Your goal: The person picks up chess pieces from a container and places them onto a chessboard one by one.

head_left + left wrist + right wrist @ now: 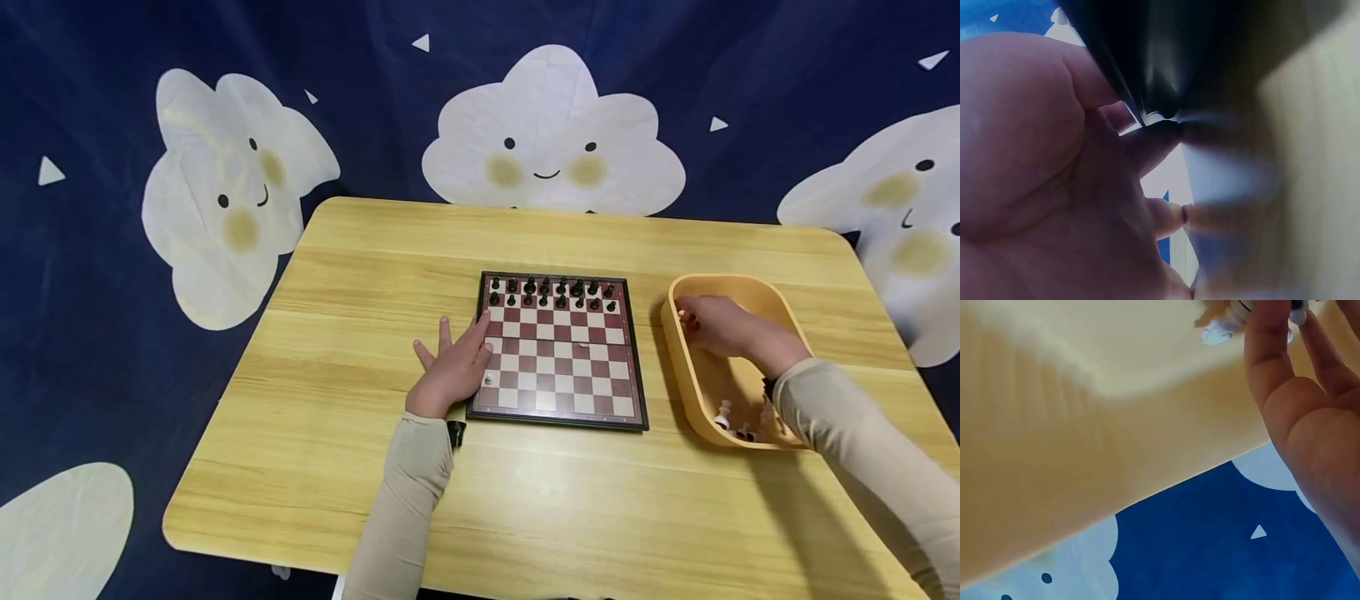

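My left hand (453, 372) rests at the left edge of the folding chessboard (555, 367), fingers spread. In the left wrist view its palm (1041, 169) faces the board's dark side (1147, 56). Two rows of black chess pieces (561, 302) stand along the far side of the board, and one small white piece (488, 379) is near its left edge. My right hand (716, 325) reaches into the yellow bin (678, 367), by its far left corner. In the right wrist view, its thumb and fingers pinch a white chess piece (1298, 315), partly hidden; another white piece (1217, 330) lies beside them.
More white chess pieces (723, 414) lie at the near end of the bin, partly hidden by the right sleeve (862, 442). The bin stands right of the board on the wooden table (330, 350). A blue curtain with clouds (375, 100) hangs behind the table.
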### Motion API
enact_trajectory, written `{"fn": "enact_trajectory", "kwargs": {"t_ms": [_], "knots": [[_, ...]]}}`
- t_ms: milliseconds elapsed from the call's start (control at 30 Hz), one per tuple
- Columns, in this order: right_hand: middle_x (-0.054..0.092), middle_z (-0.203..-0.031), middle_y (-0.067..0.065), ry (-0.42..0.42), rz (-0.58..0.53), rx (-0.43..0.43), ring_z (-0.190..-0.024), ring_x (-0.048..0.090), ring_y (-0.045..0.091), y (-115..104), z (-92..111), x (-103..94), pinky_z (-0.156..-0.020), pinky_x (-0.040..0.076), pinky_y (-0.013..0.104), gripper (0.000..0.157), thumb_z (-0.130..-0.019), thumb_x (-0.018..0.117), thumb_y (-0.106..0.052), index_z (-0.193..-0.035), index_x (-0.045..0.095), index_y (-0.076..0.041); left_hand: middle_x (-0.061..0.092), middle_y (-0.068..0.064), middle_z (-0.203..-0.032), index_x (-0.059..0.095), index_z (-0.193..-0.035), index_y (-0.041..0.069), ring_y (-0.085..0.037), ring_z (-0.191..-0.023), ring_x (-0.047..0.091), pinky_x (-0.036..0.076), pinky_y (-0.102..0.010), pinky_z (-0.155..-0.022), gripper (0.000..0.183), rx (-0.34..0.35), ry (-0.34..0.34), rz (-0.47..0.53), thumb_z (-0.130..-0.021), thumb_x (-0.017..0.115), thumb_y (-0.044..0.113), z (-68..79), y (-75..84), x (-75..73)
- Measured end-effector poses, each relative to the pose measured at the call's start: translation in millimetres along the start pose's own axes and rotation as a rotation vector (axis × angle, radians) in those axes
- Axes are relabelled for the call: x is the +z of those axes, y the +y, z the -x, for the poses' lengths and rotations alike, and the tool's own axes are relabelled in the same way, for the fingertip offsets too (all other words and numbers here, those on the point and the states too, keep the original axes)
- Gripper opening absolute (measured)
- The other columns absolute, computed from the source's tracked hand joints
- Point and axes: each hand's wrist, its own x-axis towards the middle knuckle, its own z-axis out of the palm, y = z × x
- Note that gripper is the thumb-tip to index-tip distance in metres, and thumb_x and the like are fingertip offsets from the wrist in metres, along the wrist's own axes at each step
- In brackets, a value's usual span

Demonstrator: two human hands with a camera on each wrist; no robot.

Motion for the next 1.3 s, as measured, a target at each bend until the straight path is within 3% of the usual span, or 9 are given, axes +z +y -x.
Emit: {"fn": "enact_trajectory", "kwargs": {"t_ms": [300,500,733,933,1000,1167,1233,1300], "knots": [[0.07,-0.085,0.004,-0.022,-0.014,0.098,-0.081,0.063,0.023,-1,6,-2.3,-0.072,0.05,0.039,0.026,-0.079,0.078,0.003,-0.102,0.067,0.005,0.02,0.0,-0.171,0.012,-0.168,0.029,-0.036,-0.154,-0.024,-0.03,-0.07,-0.107,0.057,0.003,0.0,-0.004,-0.114,0.031,0.034,0.7,-0.1,0.3],[0.068,-0.08,0.001,-0.048,-0.113,0.187,-0.068,0.062,0.014,3,14,-4.5,-0.064,0.05,0.031,0.024,-0.087,0.072,-0.001,-0.108,0.067,0.009,0.02,0.001,-0.171,0.012,-0.168,0.03,-0.037,-0.154,-0.024,-0.029,-0.07,-0.108,0.057,-0.002,0.006,-0.002,-0.114,0.031,0.034,1.4,0.8,0.4],[0.072,-0.08,0.006,0.02,-0.294,0.226,-0.067,0.063,0.01,13,27,-9.3,-0.058,0.051,0.024,0.019,-0.093,0.067,0.003,-0.11,0.07,0.009,0.021,-0.002,-0.171,0.013,-0.168,0.027,-0.038,-0.154,-0.023,-0.029,-0.07,-0.107,0.058,0.009,0.01,0.001,-0.114,0.031,0.033,0.4,0.1,1.5],[0.073,-0.094,0.015,0.074,-0.627,0.216,-0.076,0.073,0.017,18,40,-11.9,-0.07,0.061,0.031,0.022,-0.101,0.057,0.005,-0.12,0.056,0.018,0.02,-0.002,-0.171,0.012,-0.168,0.028,-0.038,-0.154,-0.023,-0.029,-0.07,-0.107,0.058,0.006,0.01,0.0,-0.114,0.031,0.034,1.6,1.0,-0.2],[0.073,-0.098,0.012,0.101,-0.754,0.201,-0.081,0.074,0.019,19,44,-13.5,-0.074,0.062,0.031,0.021,-0.104,0.055,0.003,-0.123,0.055,0.013,0.02,-0.002,-0.171,0.012,-0.168,0.028,-0.038,-0.154,-0.023,-0.029,-0.07,-0.107,0.058,0.005,0.01,-0.001,-0.114,0.032,0.034,2.2,1.4,-1.1],[0.072,-0.106,0.01,0.171,-1.355,0.121,-0.093,0.073,0.019,23,48,-16.4,-0.084,0.06,0.028,0.027,-0.105,0.043,0.01,-0.122,0.062,0.0,0.019,-0.001,-0.171,0.011,-0.168,0.029,-0.038,-0.154,-0.024,-0.029,-0.07,-0.108,0.058,0.006,0.011,-0.007,-0.114,0.03,0.035,1.4,1.2,-1.5],[0.071,-0.107,0.013,0.181,-1.624,0.079,-0.095,0.072,0.019,25,49,-17.3,-0.087,0.059,0.028,0.032,-0.108,0.036,0.008,-0.122,0.064,0.0,0.019,0.0,-0.171,0.011,-0.168,0.03,-0.037,-0.154,-0.024,-0.029,-0.07,-0.108,0.058,0.008,0.01,-0.003,-0.114,0.03,0.035,1.2,1.3,-1.2],[0.071,-0.107,0.015,0.183,-1.817,0.07,-0.094,0.071,0.022,26,51,-18.3,-0.088,0.059,0.029,0.036,-0.111,0.032,0.002,-0.123,0.065,0.003,0.019,0.0,-0.171,0.012,-0.168,0.029,-0.037,-0.154,-0.024,-0.029,-0.069,-0.107,0.058,0.011,0.009,0.002,-0.114,0.031,0.035,1.0,1.2,-0.6]]}}
